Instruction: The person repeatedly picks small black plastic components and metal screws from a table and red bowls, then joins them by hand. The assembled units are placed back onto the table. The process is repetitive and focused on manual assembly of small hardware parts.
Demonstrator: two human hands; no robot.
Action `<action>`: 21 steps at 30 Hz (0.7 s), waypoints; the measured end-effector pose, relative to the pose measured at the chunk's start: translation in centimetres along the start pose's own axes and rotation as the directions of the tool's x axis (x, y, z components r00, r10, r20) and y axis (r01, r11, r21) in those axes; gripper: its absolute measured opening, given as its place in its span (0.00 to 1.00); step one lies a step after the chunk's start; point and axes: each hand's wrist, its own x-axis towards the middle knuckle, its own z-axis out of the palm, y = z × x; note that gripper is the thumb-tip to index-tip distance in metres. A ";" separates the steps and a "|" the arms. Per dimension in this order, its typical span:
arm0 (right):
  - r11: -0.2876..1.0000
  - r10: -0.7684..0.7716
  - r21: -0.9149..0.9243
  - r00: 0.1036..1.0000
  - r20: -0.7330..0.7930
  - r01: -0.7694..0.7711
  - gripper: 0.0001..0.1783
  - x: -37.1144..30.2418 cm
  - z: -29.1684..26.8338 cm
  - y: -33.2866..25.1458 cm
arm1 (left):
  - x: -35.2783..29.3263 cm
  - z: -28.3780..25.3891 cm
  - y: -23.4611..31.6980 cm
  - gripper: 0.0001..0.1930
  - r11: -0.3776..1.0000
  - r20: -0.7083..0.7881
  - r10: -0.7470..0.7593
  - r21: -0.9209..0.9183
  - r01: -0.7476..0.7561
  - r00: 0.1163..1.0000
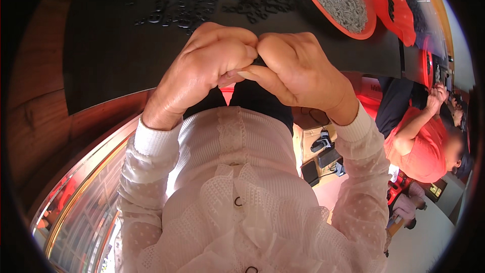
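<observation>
Head view: left hand (216, 56) and right hand (301, 71) meet, fingers curled and thumbs inward, gripping a small black piece (258, 61) between their fingertips, neither hand clearly nearer; its long axis is hidden. Ahead, glossy black loose parts (197, 1), some looped, scatter across a smooth dark tabletop (101, 55). Slender grey pieces (336, 0) heap in a round orange-red basin (365, 32), ahead and rightward.

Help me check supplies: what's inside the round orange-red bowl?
Small grey pieces fill the bowl in a heap. They cover its bottom, so whatever lies underneath cannot be seen.
</observation>
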 end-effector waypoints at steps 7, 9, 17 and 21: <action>1.000 -0.027 -0.014 1.000 0.014 0.027 0.23 0.4 -0.5 -0.4 | -0.1 0.1 0.8 0.03 0.965 -0.017 -0.146 -0.222 0.139 0.989; 1.000 -0.022 -0.017 0.999 0.044 0.023 0.22 0.2 -0.8 -0.4 | 0.1 0.0 0.8 0.05 0.954 -0.001 -0.171 -0.252 0.165 0.985; 0.999 -0.039 0.010 0.998 0.053 0.038 0.15 0.1 -0.8 -0.1 | 0.7 0.0 2.2 0.12 0.818 0.106 -0.428 -0.378 0.434 0.898; 0.999 -0.008 0.053 0.999 0.043 0.006 0.14 0.3 -0.6 -0.2 | 0.9 -0.4 1.4 0.12 0.837 0.158 -0.369 -0.371 0.402 0.916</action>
